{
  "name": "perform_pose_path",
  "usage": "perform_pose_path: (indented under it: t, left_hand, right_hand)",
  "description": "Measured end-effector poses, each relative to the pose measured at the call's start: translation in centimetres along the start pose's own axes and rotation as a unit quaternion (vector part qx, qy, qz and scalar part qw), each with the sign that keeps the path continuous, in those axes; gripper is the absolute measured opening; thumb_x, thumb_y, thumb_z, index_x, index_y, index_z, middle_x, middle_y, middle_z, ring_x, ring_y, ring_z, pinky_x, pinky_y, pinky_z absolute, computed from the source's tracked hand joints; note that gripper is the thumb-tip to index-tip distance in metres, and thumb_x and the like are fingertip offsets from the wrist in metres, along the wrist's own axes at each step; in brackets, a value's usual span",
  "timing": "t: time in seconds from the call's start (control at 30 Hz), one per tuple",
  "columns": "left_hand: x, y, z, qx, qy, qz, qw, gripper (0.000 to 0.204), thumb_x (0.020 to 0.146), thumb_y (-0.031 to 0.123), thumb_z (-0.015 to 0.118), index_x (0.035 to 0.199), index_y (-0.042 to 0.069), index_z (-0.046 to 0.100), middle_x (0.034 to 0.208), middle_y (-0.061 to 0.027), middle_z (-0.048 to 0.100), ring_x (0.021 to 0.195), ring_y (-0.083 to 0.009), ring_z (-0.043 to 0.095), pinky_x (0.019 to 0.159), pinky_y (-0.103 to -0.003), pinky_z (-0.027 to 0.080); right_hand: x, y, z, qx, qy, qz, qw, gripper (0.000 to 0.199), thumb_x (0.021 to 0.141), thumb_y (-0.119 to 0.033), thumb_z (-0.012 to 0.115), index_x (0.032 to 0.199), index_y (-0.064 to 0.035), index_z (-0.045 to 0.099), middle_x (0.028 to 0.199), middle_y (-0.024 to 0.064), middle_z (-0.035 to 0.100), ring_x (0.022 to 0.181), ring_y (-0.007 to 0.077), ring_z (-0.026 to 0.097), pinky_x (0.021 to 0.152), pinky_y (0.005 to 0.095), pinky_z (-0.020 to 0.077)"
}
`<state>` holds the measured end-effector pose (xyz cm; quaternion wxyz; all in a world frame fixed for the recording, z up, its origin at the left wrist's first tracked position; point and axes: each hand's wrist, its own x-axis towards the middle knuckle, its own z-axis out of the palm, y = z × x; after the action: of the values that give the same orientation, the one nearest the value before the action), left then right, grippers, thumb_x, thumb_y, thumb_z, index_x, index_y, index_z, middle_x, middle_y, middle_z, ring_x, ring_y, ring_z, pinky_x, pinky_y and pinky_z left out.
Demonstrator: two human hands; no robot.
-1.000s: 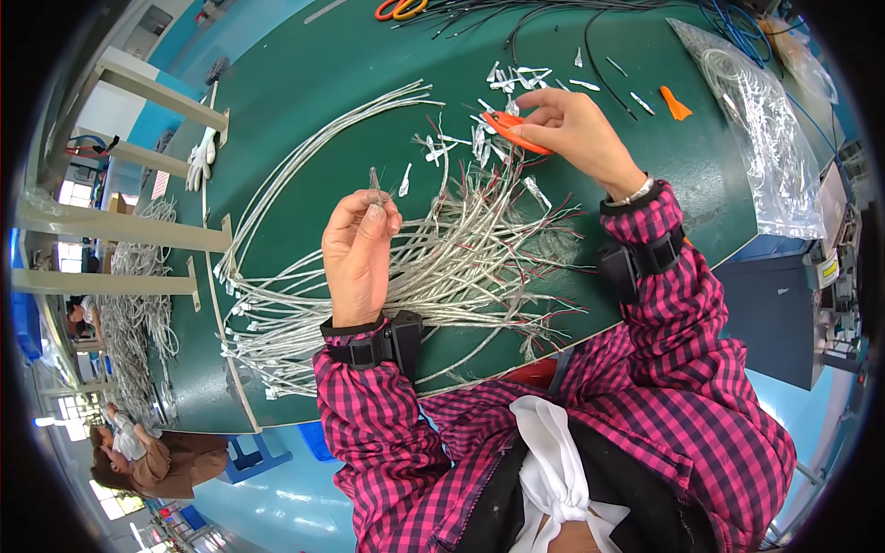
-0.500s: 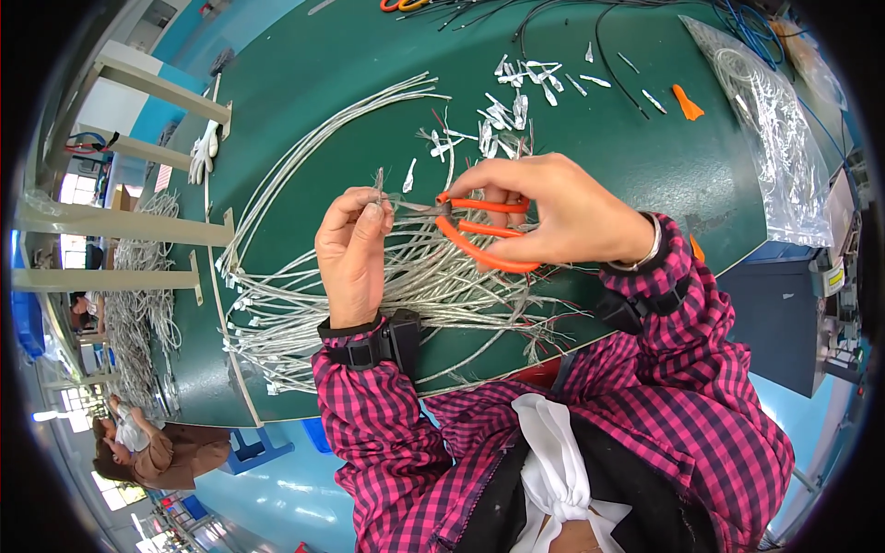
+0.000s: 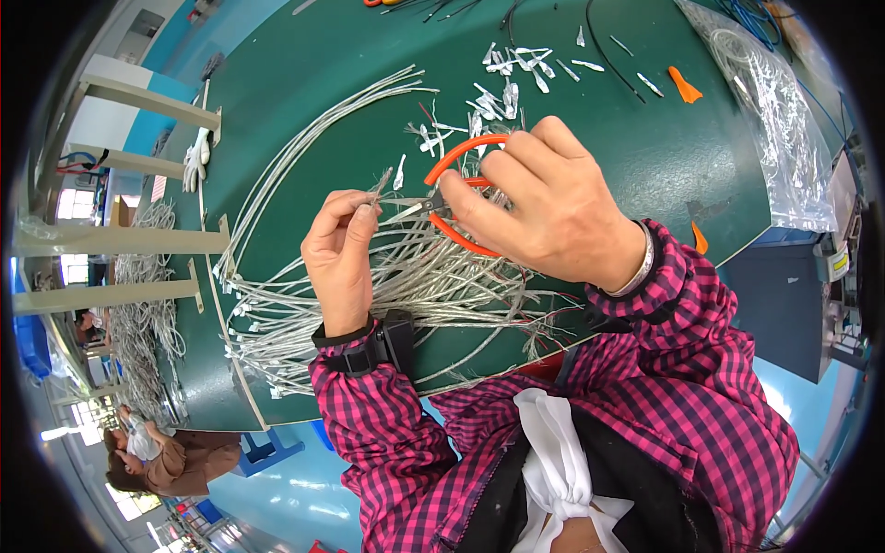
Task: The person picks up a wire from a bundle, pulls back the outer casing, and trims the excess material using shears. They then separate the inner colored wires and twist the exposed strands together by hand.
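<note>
My left hand (image 3: 339, 263) pinches the frayed end of a cable, and its fine bare wire strands (image 3: 382, 182) stick up past the fingertips. In my right hand (image 3: 553, 207) is a pair of orange-handled scissors (image 3: 434, 204), with fingers at the handle loops. The scissor blades are spread and point left, their tips close to the strands at my left fingertips. Under both hands lies a large bundle of silvery braided cables (image 3: 415, 290), several with frayed ends and thin red wires on the right side. What runs below the pinched strands is partly hidden.
White scraps (image 3: 532, 63) lie scattered beyond the hands on the green table (image 3: 664, 166). A clear plastic bag (image 3: 779, 138) sits at the right edge, near an orange piece (image 3: 684, 85). Beige posts (image 3: 129, 241) line the left side; a seated person (image 3: 184, 461) is beyond.
The scissors' blades and handles have spread wider apart, and my right hand has turned so its back shows more. My left hand has shifted slightly left, still pinching the strands.
</note>
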<state>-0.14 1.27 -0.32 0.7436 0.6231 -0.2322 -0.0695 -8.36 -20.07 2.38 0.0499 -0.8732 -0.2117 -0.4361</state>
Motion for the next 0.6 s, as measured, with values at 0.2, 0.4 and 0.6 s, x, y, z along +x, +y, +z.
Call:
perform_pose_path:
  t: [0.2,0.4,0.6]
  left_hand:
    - [-0.06,0.42,0.5,0.036,-0.004,0.003,0.999,0.009,0.084,-0.003,0.06,0.093,-0.003,0.062,0.092,-0.0054,0.057,0.083,-0.0111,0.052,0.074,-0.023,0.041]
    - [-0.14,0.54,0.75,0.075,0.003,0.012,0.997,0.009,0.083,-0.005,0.06,0.091,-0.003,0.063,0.092,-0.0052,0.057,0.082,-0.0104,0.052,0.072,-0.022,0.041]
    - [-0.13,0.6,0.56,0.102,-0.005,0.023,0.995,0.01,0.083,-0.004,0.061,0.092,-0.003,0.064,0.092,-0.0052,0.057,0.082,-0.0102,0.052,0.072,-0.022,0.041]
  right_hand:
    - [-0.07,-0.2,0.1,-0.013,0.004,-0.011,1.0,0.021,0.069,-0.012,0.066,0.089,-0.0079,0.063,0.068,0.0014,0.042,0.064,0.0163,0.046,0.058,0.0307,0.0351]
    - [-0.39,-0.35,0.28,-0.022,0.001,-0.015,1.0,0.02,0.07,-0.013,0.066,0.088,-0.0076,0.063,0.068,0.0016,0.042,0.064,0.0166,0.046,0.057,0.0307,0.0347]
    - [-0.27,-0.53,0.15,-0.028,-0.009,-0.02,0.999,0.019,0.07,-0.013,0.066,0.088,-0.0068,0.063,0.068,0.0017,0.042,0.064,0.0166,0.045,0.057,0.0306,0.0345]
